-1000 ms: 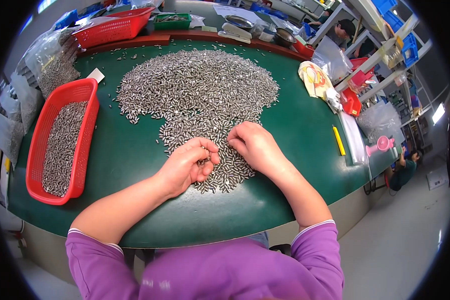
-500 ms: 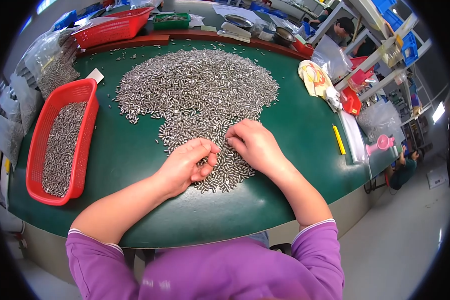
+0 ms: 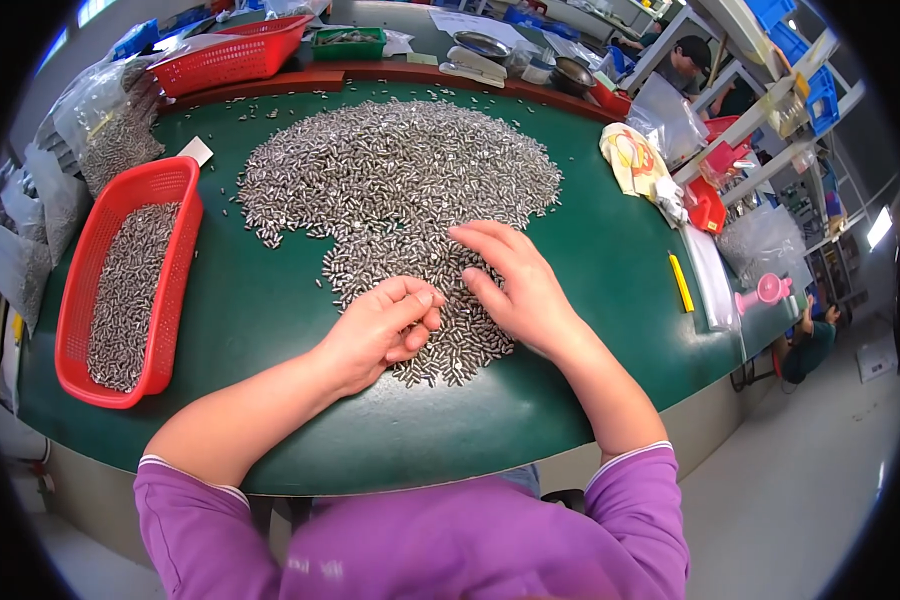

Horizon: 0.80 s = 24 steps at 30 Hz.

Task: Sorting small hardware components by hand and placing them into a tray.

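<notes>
A wide heap of small silvery metal pins (image 3: 400, 160) covers the middle of the green table, with a narrower tongue of them running toward me. Over the left side of that tongue my left hand (image 3: 388, 322) is closed, thumb and forefinger pressed together and the other fingers curled. What it holds, if anything, is too small to make out. My right hand (image 3: 518, 290) hovers over the right side of the tongue, its thumb and fingers apart and nothing visible between them. At the left stands a red plastic basket (image 3: 188, 235), partly filled with similar pins.
Bags of metal parts (image 3: 120, 130) lean along the left edge. Behind the heap, a red ledge (image 3: 390, 72) carries another red basket (image 3: 230, 57) and a green tray (image 3: 348, 48). A yellow cutter-like tool (image 3: 681, 283) and a pink fan (image 3: 765, 291) lie right. Other people sit farther off.
My right hand has opened, its fingers spreading away from the thumb and lifting slightly off the pins. My left hand stays closed in nearly the same place.
</notes>
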Tool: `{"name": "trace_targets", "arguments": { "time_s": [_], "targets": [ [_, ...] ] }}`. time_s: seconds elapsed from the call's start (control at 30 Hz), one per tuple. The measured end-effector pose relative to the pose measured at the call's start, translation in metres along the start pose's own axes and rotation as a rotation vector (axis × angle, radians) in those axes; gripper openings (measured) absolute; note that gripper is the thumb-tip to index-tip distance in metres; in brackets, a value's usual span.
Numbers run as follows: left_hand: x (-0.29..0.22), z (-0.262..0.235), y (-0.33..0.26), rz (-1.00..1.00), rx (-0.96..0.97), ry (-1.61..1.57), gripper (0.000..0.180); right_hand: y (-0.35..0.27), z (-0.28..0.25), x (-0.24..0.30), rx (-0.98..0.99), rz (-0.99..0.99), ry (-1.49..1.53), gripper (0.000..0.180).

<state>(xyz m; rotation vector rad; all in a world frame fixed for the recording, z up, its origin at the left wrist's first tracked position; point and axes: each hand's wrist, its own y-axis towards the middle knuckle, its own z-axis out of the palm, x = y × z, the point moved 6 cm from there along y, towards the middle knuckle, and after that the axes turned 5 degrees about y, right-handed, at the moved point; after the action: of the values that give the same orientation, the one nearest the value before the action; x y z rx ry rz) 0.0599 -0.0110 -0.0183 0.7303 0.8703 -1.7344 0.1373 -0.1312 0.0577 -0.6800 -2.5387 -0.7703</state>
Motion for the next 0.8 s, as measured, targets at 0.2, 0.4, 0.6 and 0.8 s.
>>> {"name": "trace_targets", "arguments": {
  "time_s": [0.2, 0.4, 0.6, 0.8],
  "targets": [
    [-0.001, 0.003, 0.002, -0.015, 0.007, -0.001, 0.017, 0.001, 0.028, -0.034, 0.024, -0.076, -0.312, 0.041],
    [-0.001, 0.001, 0.001, -0.023, 0.002, 0.002, 0.016, 0.003, 0.027, -0.016, 0.101, -0.08, 0.045, 0.016],
    [-0.001, 0.001, 0.001, -0.023, -0.025, -0.012, 0.014, -0.002, 0.018, -0.011, 0.09, 0.037, 0.07, 0.014],
    [-0.002, 0.003, 0.001, -0.011, -0.005, -0.029, 0.012, -0.001, 0.01, -0.014, 0.032, 0.053, 0.115, 0.015]
  ]
}}
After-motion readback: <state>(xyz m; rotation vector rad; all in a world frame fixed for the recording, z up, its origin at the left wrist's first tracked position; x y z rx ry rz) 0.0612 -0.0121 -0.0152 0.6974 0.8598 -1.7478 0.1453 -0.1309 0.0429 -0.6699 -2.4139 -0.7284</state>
